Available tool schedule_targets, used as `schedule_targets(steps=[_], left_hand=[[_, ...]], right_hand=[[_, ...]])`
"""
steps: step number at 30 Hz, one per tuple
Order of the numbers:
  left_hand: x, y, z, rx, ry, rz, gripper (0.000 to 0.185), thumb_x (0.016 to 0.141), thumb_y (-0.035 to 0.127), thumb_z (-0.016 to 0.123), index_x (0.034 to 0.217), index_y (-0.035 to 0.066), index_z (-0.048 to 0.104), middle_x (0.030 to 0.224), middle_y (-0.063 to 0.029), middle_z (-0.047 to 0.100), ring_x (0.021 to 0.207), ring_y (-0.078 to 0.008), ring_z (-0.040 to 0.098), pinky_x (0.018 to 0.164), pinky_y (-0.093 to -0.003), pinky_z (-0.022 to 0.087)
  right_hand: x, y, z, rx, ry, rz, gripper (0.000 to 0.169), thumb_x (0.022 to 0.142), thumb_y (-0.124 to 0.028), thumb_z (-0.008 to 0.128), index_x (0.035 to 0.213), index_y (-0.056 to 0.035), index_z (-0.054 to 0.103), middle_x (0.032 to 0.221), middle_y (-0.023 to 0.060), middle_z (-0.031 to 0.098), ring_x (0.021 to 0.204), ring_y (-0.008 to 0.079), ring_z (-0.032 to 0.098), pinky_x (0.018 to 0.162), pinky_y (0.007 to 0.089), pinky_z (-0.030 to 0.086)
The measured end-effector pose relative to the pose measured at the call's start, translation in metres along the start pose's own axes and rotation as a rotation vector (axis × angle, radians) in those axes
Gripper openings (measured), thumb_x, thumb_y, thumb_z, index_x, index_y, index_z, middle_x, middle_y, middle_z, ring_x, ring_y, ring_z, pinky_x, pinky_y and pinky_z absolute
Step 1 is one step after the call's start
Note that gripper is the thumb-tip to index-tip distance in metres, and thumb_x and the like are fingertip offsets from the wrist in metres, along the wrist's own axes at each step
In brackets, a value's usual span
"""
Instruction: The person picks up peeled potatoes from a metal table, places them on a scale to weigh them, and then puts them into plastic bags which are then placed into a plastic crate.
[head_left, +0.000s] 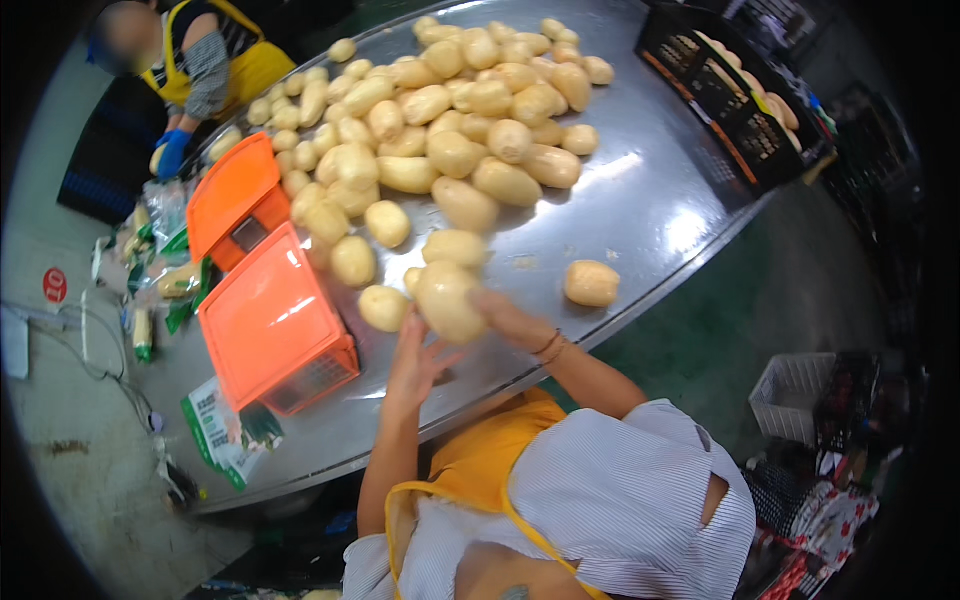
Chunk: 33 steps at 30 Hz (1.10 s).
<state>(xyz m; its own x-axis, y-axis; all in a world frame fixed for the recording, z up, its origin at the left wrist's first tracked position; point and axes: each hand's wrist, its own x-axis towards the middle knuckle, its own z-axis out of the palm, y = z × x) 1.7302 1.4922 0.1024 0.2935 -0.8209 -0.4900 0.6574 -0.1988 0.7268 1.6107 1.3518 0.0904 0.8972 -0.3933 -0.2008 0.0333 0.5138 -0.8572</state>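
Peeled lotus root segments (506, 181) lie heaped on the stainless steel table (645, 180), pale and rounded. My right hand (514, 319) is against the right side of a large, slightly blurred lotus root segment (450, 301) and grips it. Just below and left of that piece is my left hand (415, 364), fingers spread, its fingertips close to the piece; whether they touch it I cannot tell. A smaller round segment (384, 308) lies beside the left fingertips. One segment (592, 283) sits apart at the right, near the table edge.
Two orange plastic bins (274, 319) stand left of the heap, near packaged pieces and a green-and-white printed bag (217, 431). A black crate (720, 97) holding pale pieces stands at the far right corner. Across the table, a co-worker in blue gloves (174, 152) handles a piece.
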Motion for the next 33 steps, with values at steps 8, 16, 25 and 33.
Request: schedule_targets(steps=[8, 16, 25, 33], left_hand=[[-0.022, 0.015, -0.024, -0.112, 0.021, 0.146, 0.064, 0.086, 0.029, 0.059, 0.139, 0.008, 0.027, 0.131, -0.0122, 0.045, 0.117, -0.0277, 0.049, 0.094, -0.0445, 0.045], [-0.087, 0.113, -0.109, -0.09, 0.389, 0.367, 0.06, 0.088, 0.031, 0.059, 0.135, 0.003, 0.034, 0.131, -0.012, 0.046, 0.119, -0.0274, 0.047, 0.098, -0.0428, 0.041], [-0.076, 0.17, -0.201, 0.277, 0.736, 0.302, 0.066, 0.077, 0.048, 0.065, 0.127, 0.012, 0.043, 0.117, -0.0096, 0.054, 0.105, -0.0263, 0.054, 0.079, -0.045, 0.044], [-0.054, 0.18, -0.244, 0.392, 0.849, 0.22, 0.073, 0.069, 0.054, 0.069, 0.124, 0.012, 0.045, 0.113, -0.0134, 0.055, 0.099, -0.0318, 0.055, 0.072, -0.0507, 0.044]], right_hand=[[-0.04, -0.007, -0.013, -0.703, -0.148, -0.176, 0.074, 0.08, -0.032, 0.066, 0.138, -0.0001, 0.031, 0.139, 0.0167, 0.037, 0.129, 0.0274, 0.035, 0.106, 0.0361, 0.028], [-0.114, -0.02, -0.159, -1.67, 0.584, 0.012, 0.088, 0.059, -0.029, 0.08, 0.134, -0.0108, 0.038, 0.125, 0.0206, 0.045, 0.117, 0.0376, 0.044, 0.098, 0.0428, 0.036], [-0.079, 0.019, -0.128, -1.435, 0.785, -0.14, 0.082, 0.057, -0.03, 0.081, 0.127, -0.0111, 0.042, 0.109, 0.0177, 0.05, 0.096, 0.0362, 0.054, 0.08, 0.042, 0.047], [-0.032, 0.039, -0.086, -1.506, 0.815, -0.136, 0.085, 0.061, -0.035, 0.079, 0.13, -0.0125, 0.036, 0.107, 0.017, 0.048, 0.094, 0.0365, 0.052, 0.076, 0.0427, 0.047]])
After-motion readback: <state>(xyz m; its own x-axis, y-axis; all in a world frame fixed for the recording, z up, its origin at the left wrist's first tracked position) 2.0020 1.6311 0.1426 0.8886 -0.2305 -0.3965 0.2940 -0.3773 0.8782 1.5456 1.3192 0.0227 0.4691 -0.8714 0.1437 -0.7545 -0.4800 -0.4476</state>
